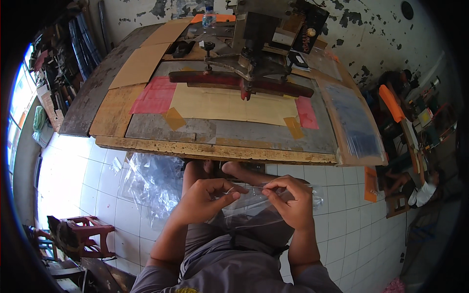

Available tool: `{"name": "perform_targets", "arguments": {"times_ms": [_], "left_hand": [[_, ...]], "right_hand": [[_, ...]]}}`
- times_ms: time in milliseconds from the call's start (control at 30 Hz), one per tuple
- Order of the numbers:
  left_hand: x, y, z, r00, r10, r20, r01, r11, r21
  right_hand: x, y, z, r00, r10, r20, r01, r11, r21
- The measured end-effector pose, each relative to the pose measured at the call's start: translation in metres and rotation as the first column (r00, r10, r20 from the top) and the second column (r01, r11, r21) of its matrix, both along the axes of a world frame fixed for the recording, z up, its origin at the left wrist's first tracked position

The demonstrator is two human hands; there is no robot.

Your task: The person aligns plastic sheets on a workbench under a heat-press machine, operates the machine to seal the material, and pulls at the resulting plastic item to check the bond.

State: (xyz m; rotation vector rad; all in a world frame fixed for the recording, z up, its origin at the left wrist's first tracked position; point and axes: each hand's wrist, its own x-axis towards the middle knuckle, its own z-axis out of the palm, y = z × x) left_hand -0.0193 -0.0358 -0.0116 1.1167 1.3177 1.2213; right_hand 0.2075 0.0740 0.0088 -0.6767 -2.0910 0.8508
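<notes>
Over my lap, a thin clear plastic sheet hangs between my two hands, just in front of the worktable's near edge. My left hand pinches its upper edge, thumb and forefinger nearly together. My right hand grips the same edge a short way to the right, between thumb and fingertips. The sheet's see-through outline is hard to follow, and I cannot tell if it is one layer or a bag.
Ahead stands a worktable with a wooden front edge; a press with a dark red bar is above yellow paper. Loose clear plastic lies at floor left, near a red stool. Other people sit at far right.
</notes>
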Motion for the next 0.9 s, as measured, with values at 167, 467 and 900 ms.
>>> {"name": "perform_targets", "arguments": {"times_ms": [167, 467, 900], "left_hand": [[-0.002, 0.001, -0.01, 0.984, 0.076, -0.16, -0.058, 0.992, 0.113], [-0.001, -0.005, -0.012, 0.956, 0.294, -0.02, -0.291, 0.952, 0.094], [-0.039, -0.047, -0.06, 0.956, 0.132, 0.263, -0.131, 0.991, -0.024]], "right_hand": [[0.002, -0.001, -0.003, 1.0, 0.003, 0.015, -0.003, 1.0, 0.017], [0.002, -0.006, -0.014, 0.975, 0.124, 0.186, -0.131, 0.991, 0.026], [0.019, -0.031, -0.087, 0.876, 0.085, 0.474, -0.156, 0.981, 0.113]]}}
